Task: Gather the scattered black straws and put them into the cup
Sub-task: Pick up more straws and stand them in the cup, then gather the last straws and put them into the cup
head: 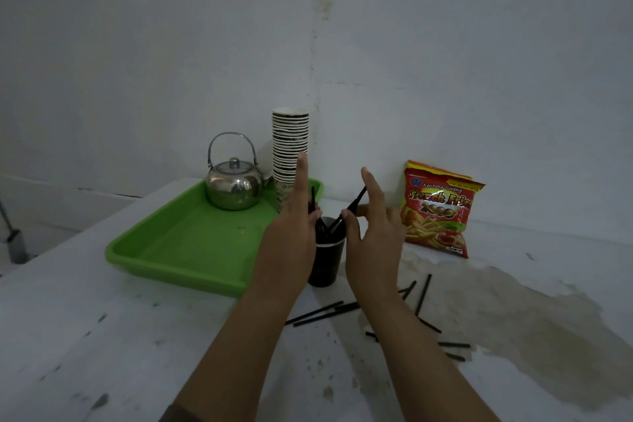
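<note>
The left hand point(291, 233) covers the cup's point(325, 264) left side and the lower cups of the stack point(290, 144). Whether its fingers grip the straw point(312, 197) behind them cannot be told. The right forearm hides parts of the scattered straws point(423, 295) on the surface point(102, 336). Both arms are cut off by the bottom edge. The small print on the snack bag point(438, 212) is unreadable.
</note>
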Tool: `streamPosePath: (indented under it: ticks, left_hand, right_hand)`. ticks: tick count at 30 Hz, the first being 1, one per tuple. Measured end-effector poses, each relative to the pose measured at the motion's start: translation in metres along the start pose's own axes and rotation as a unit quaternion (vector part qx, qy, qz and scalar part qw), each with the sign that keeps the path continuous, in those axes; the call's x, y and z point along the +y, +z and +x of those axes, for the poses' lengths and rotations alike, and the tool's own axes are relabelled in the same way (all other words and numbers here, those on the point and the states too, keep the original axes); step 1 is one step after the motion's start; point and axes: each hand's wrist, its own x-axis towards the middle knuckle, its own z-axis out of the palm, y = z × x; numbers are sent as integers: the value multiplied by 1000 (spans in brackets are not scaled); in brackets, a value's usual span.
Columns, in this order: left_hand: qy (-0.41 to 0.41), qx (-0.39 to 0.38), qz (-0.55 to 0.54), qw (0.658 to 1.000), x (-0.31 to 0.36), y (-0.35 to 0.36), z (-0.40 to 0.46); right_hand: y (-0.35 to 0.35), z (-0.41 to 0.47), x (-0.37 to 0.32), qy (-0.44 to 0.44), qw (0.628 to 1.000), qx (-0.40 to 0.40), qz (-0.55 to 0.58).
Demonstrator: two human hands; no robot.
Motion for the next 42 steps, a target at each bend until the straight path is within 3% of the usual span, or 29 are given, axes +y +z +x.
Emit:
streamPosePath:
  ticks: [7, 12, 17, 21, 27, 34, 42]
  left_hand:
    - [18, -41, 65, 997, -7, 6, -1]
    - [65, -68, 115, 989, -21, 16, 1]
    - [15, -96, 31, 995, -9, 8, -1]
    - [1, -70, 58, 996, -6, 5, -11]
    - [69, -11, 86, 994, 6, -10, -54]
    - [148, -182, 17, 972, 16, 6, -74]
    - [32, -251, 47, 966, -5, 15, -80]
  right_hand:
    - [1, -2, 3, -3, 999, -4, -36]
    - [4, -2, 6, -62, 993, 1, -99]
    - [-1, 0, 4, -33, 988, -62, -135]
    - [-9, 2, 0, 21, 974, -165, -152]
    - [-35, -12, 8, 62, 989, -123, -60]
    - [-101, -59, 45, 4, 958, -229, -171]
    - [-132, -58, 47, 23, 942, -264, -204]
